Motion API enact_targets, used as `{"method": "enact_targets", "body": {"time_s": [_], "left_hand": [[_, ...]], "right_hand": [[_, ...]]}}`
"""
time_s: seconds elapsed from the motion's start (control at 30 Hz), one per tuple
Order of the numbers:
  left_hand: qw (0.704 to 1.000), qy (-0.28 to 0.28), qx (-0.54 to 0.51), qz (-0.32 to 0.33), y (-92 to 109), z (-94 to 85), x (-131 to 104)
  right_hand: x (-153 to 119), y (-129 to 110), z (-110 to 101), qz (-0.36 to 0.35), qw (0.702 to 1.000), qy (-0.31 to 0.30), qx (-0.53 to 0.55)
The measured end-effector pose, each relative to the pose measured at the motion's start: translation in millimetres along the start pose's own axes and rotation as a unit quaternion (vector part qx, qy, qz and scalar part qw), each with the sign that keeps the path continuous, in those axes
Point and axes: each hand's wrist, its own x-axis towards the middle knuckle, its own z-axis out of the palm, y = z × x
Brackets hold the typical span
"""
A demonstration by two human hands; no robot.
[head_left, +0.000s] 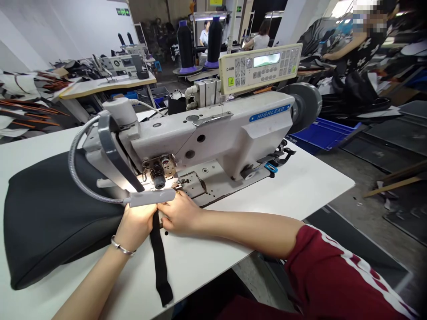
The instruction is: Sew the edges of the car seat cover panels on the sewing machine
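Observation:
Both of my hands are close together at the needle end of a white sewing machine (213, 133). My left hand (136, 224) rests beside a large black leather-like piece (63, 213); its fingers are hidden behind the lamp head (151, 197). My right hand (183, 214) is closed, its fingers curled at the upper end of a black strap (160, 262). The strap runs down between my hands and lies on the white tabletop (200, 258). Under the lamp the needle and the strap's top end are hidden.
A control panel (260, 66) sits atop the machine, with black thread cones (185, 46) behind. A small blue-handled tool (271, 167) lies by the machine base. A blue crate (323, 133) stands beyond the table. Another person (363, 44) works at the far right.

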Motion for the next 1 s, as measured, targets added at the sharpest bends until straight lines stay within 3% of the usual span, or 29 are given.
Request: {"method": "enact_targets", "body": {"time_s": [0.17, 0.43, 0.63, 0.77, 0.9, 1.0], "left_hand": [[1.0, 0.001, 0.002, 0.008, 2, -2.6, 2], [0.999, -0.017, -0.005, -0.032, 3, 0.8, 5], [0.997, -0.002, 0.039, -0.073, 18, -0.4, 0], [0.986, 0.024, 0.064, -0.15, 20, -27.8, -16], [0.947, -0.109, 0.073, -0.294, -3, -67.6, -53], [0.923, -0.19, 0.071, -0.328, -20, -88.8, -87]], "right_hand": [[-1, 0, 3, -0.014, 0.999, 0.031, -0.009], [-7, -1, 9, -0.048, 0.995, 0.09, 0.015], [-14, -4, 9, -0.102, 0.987, 0.122, 0.018], [-19, -10, 4, -0.148, 0.976, 0.158, 0.018], [-15, -28, 12, -0.172, 0.976, 0.133, 0.011], [2, -53, 25, -0.108, 0.99, 0.094, -0.002]]}}
